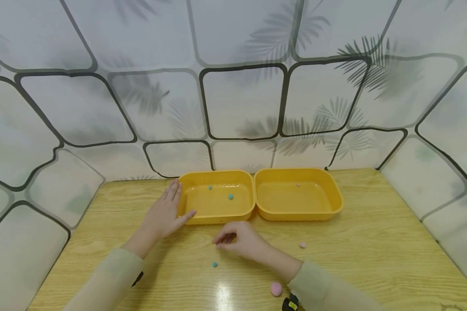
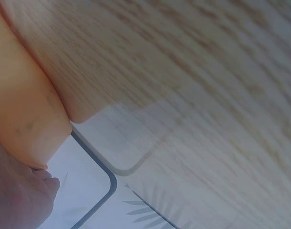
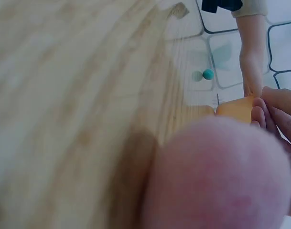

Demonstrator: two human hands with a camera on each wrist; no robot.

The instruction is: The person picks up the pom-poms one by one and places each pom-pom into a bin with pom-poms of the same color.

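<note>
While the left hand [image 1: 164,214] rests flat, fingers straight, against the left yellow tray [image 1: 202,207] on the counter [image 1: 373,242], we note the right hand [image 1: 241,242] curled just before that tray; whether its grip holds anything we cannot tell. A teal bead [image 1: 215,264] lies nearby.

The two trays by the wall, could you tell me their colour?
Yellow-orange trays, clearest in the head view.
</note>
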